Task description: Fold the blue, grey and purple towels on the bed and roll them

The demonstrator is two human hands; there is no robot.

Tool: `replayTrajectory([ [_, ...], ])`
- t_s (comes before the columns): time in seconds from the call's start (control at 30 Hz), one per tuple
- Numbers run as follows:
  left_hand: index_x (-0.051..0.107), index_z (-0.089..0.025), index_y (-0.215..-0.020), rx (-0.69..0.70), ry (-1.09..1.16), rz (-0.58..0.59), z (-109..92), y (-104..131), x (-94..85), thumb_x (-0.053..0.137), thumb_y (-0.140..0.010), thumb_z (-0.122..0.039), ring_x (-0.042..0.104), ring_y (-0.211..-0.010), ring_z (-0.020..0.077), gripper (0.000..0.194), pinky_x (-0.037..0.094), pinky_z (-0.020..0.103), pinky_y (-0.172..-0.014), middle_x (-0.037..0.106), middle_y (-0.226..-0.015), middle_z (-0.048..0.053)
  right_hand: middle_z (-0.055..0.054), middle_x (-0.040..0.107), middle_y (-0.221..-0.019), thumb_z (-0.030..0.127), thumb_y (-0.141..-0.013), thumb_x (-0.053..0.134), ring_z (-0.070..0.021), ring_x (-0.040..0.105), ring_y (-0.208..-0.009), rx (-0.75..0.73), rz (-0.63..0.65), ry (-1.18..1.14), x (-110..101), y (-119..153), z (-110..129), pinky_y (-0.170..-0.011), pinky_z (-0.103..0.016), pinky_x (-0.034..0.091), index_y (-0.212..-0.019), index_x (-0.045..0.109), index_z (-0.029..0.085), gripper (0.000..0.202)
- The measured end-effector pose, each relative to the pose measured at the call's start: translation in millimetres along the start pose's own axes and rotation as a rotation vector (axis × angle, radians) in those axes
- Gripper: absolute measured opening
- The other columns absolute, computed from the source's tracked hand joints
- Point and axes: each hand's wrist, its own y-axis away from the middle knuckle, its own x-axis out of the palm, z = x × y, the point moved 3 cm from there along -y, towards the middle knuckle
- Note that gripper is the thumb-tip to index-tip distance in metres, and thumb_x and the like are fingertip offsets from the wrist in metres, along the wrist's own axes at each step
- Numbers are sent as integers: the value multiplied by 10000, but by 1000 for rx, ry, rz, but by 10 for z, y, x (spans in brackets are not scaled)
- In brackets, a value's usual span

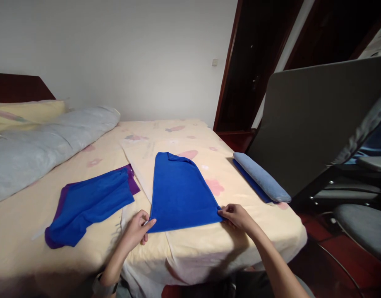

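A blue cloth (182, 194) lies spread on the bed in front of me, its far edge partly folded over and uneven. My left hand (137, 229) pinches its near left corner between thumb and fingers. At the near right corner, my right hand (235, 216) grips the fabric in the same way. To the left rests a second blue cloth (94, 205), rumpled, with a purple cloth (132, 180) showing from under its edges. Folded light blue cloth (260, 176) sits near the bed's right edge on top of a darker blue one (249, 180).
The bed (165, 134) has a pale yellow patterned sheet. A long grey bolster-like roll (63, 134) and a yellow pillow (29, 114) lie at the left. Right of the bed stand a large grey panel (317, 120) and a grey-seated chair (364, 229). A dark door (255, 62) is behind.
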Motion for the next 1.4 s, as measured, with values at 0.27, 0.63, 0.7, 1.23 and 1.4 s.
replayTrajectory([
  [0.27, 434, -241, -824, 9, -30, -7, 49, 7, -11, 564, -788, -614, 587, -413, 145, 396, 447, 229, -396, 515, -528, -92, -5, 608, -470, 469, -890, 621, -124, 546, -371, 45, 17, 25, 30, 42, -20, -353, -191, 390, -747, 620, 166, 335],
  [0.63, 473, -224, -833, 54, 72, -98, -11, 5, -114, 682, -718, -567, 569, -555, 127, 418, 479, 228, -485, 539, -670, -63, -18, 620, -469, 463, -875, 615, -138, 528, -354, 44, -3, -117, 33, 54, 14, -340, -213, 345, -723, 558, 188, 320],
  [0.7, 484, -218, -806, 35, 13, -89, 0, 11, -118, 679, -707, -554, 531, -462, 110, 401, 430, 225, -455, 528, -621, -73, -19, 622, -467, 443, -866, 630, -146, 539, -359, 47, 3, -43, 54, 62, -1, -359, -220, 360, -714, 571, 188, 302],
  [1.23, 709, -245, -1006, 730, -685, -137, -432, 331, -14, 539, -921, -303, 643, -1091, 243, 198, 486, 362, -991, 719, -1095, 79, -98, 507, -1386, 281, -839, 658, -291, 459, -1295, -713, 78, 443, -30, 509, 456, -1087, -409, 397, -1249, 640, 268, 411],
  [1.4, 682, -258, -1204, 837, -837, 29, -354, 361, 207, 523, -906, -236, 620, -1173, 262, 339, 485, 449, -1041, 703, -1214, 89, -103, 524, -1382, 152, -812, 617, -304, 491, -1256, -815, 92, 575, 194, 517, 449, -1059, -446, 442, -1330, 599, 272, 532],
])
